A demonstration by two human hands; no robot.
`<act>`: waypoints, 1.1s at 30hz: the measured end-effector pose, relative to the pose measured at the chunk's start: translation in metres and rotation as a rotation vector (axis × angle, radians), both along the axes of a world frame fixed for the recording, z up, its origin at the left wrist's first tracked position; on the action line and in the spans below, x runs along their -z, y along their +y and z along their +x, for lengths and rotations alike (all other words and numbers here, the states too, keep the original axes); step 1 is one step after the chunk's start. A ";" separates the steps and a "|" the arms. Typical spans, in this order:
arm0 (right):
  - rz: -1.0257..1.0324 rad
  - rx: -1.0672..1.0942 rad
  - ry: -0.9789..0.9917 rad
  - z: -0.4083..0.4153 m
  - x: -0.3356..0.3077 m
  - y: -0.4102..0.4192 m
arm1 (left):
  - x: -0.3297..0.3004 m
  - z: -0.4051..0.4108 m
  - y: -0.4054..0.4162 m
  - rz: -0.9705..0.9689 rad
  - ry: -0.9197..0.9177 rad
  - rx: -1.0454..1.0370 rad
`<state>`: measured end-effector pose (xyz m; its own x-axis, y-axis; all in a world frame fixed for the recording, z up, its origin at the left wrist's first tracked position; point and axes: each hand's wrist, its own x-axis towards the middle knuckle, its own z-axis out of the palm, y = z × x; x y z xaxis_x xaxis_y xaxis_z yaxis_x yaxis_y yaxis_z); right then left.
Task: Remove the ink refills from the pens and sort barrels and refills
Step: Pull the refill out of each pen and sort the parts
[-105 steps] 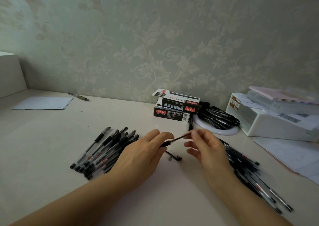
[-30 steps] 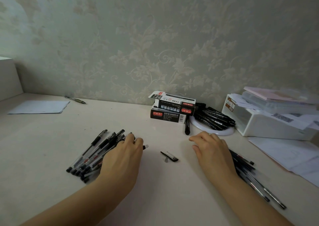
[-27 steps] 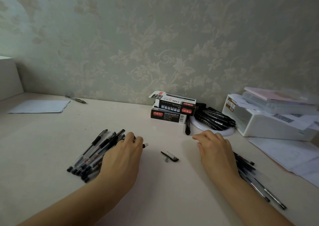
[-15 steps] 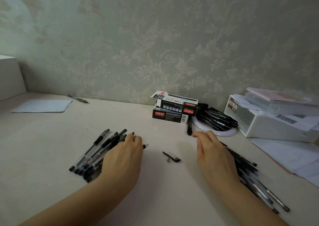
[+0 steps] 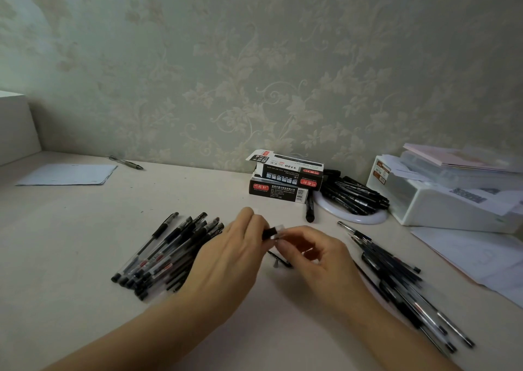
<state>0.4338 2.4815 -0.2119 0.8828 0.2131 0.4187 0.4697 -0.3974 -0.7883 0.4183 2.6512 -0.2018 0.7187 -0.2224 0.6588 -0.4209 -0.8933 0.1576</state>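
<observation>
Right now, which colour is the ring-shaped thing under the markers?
White ring, seen in the head view.

Open desk near and far left; clutter crowds the right and the far middle.

Taking the joined hands as the dial's centre, the desk (image 5: 70, 257) lies bare from 6 to 8 o'clock and again out past the pile of pens (image 5: 167, 254) that blocks 9 o'clock. At 10 o'clock only a flat sheet of paper (image 5: 68, 174) and a lone pen (image 5: 126, 162) sit well away by the wall. At 12 to 1 o'clock the stacked pen boxes (image 5: 285, 181), a loose black marker (image 5: 310, 210) and a white dish of markers (image 5: 355, 200) bar the way. The row of refills (image 5: 402, 283) (blurred at its near end) fills 3 to 4 o'clock, with the white storage box (image 5: 452, 206) and papers (image 5: 481, 254) beyond at 2.
</observation>
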 end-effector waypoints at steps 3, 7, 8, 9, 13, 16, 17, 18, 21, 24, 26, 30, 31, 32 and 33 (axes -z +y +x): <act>0.245 -0.092 0.153 -0.003 -0.002 0.006 | -0.002 -0.003 -0.001 -0.020 0.003 0.032; 0.358 -0.066 0.221 -0.003 -0.004 0.007 | -0.002 -0.001 0.000 -0.021 0.051 0.056; 0.377 -0.030 0.225 -0.001 -0.003 0.006 | -0.001 -0.001 0.000 -0.010 0.072 0.053; 0.403 0.014 0.226 0.001 -0.003 0.004 | 0.001 0.000 0.001 -0.002 0.098 0.038; 0.575 0.120 0.245 0.009 -0.003 -0.005 | 0.001 0.003 0.008 -0.012 0.165 -0.018; 0.599 0.051 0.278 0.007 -0.002 -0.005 | 0.000 0.003 0.009 -0.013 0.179 -0.017; 0.578 0.015 0.298 0.006 -0.002 -0.003 | 0.001 0.003 0.009 -0.011 0.179 -0.001; 0.552 -0.017 0.323 0.004 -0.001 -0.001 | 0.002 0.003 0.008 -0.017 0.177 0.020; 0.515 -0.036 0.349 0.004 0.002 0.002 | 0.005 0.003 0.007 -0.036 0.186 0.046; 0.602 0.074 0.317 0.007 0.000 -0.002 | 0.009 0.006 0.010 -0.038 0.236 0.046; 0.697 0.134 0.319 0.009 -0.002 -0.008 | 0.012 0.007 0.012 -0.036 0.261 0.063; 0.770 0.129 0.347 0.010 -0.002 -0.010 | 0.015 0.009 0.013 -0.034 0.268 0.081; 0.763 0.114 0.349 0.010 -0.002 -0.009 | 0.015 0.009 0.012 -0.035 0.266 0.083; 0.751 0.098 0.349 0.009 -0.002 -0.008 | 0.015 0.009 0.012 -0.038 0.259 0.086; 0.738 0.084 0.348 0.009 -0.002 -0.007 | 0.015 0.009 0.012 -0.041 0.251 0.087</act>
